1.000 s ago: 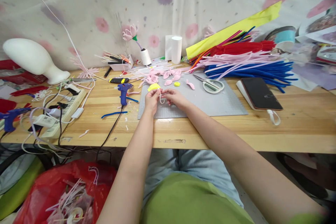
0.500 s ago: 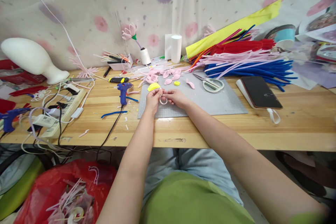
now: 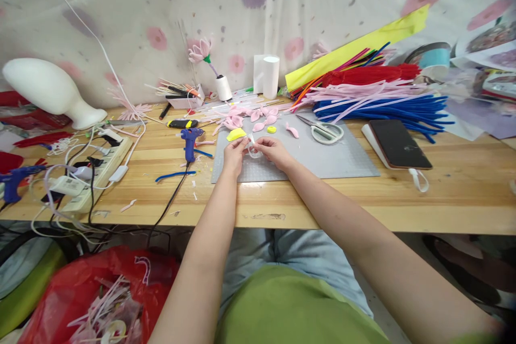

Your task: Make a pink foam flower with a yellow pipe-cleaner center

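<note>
Over the grey cutting mat [image 3: 342,164], my left hand [image 3: 235,158] and my right hand [image 3: 274,153] meet with fingertips pinched. Between them they hold a pale pipe cleaner [image 3: 254,154] bent into a loop that hangs below the fingers, its ends sticking up; motion blurs it slightly. Just beyond the hands lie a yellow piece [image 3: 236,134], a small yellow disc [image 3: 271,129] and several pink pipe-cleaner petals [image 3: 234,118]. One more pink petal [image 3: 292,130] lies apart, nearer the scissors [image 3: 325,131].
A blue glue gun [image 3: 190,144] stands left of the mat, its cord running off the table edge. Bundles of blue pipe cleaners [image 3: 382,110] and other colours lie back right, near a phone [image 3: 399,143]. A power strip [image 3: 99,172] is at left; a red bag [image 3: 60,295] sits below.
The pipe cleaner's loop has shifted and blurred, and its ends now stick up above the fingers. My hands have moved slightly apart.
</note>
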A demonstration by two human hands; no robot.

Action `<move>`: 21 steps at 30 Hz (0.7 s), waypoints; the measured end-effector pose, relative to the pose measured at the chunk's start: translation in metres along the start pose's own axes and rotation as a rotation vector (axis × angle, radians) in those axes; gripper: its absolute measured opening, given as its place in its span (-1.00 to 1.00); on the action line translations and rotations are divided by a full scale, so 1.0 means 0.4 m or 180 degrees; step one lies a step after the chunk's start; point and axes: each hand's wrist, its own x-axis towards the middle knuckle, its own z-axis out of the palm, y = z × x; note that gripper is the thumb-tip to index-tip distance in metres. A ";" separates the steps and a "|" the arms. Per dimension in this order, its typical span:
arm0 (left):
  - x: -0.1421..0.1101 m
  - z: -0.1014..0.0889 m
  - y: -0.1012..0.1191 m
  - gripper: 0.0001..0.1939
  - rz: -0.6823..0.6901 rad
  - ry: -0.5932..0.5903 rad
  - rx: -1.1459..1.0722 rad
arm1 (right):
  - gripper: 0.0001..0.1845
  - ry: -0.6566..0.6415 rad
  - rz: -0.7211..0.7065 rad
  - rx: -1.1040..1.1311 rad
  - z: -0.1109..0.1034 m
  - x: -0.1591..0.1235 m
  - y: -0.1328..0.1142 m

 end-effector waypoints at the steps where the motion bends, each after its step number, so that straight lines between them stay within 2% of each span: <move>1: 0.000 0.000 -0.002 -0.78 0.0009 -0.0017 0.0019 | -0.68 -0.0020 0.0015 -0.0023 0.000 -0.001 -0.001; 8: 0.006 -0.005 -0.006 -0.73 0.0017 -0.0085 0.0071 | -0.68 -0.0074 0.0091 -0.0042 -0.001 -0.001 -0.002; 16: 0.003 -0.004 -0.005 -0.78 -0.0021 -0.0091 0.0101 | -0.66 -0.0012 0.0090 0.0079 -0.002 0.000 -0.001; 21: 0.001 -0.002 -0.003 -0.79 -0.0045 -0.0039 0.0083 | -0.69 0.0001 0.0019 -0.0146 0.004 -0.002 -0.002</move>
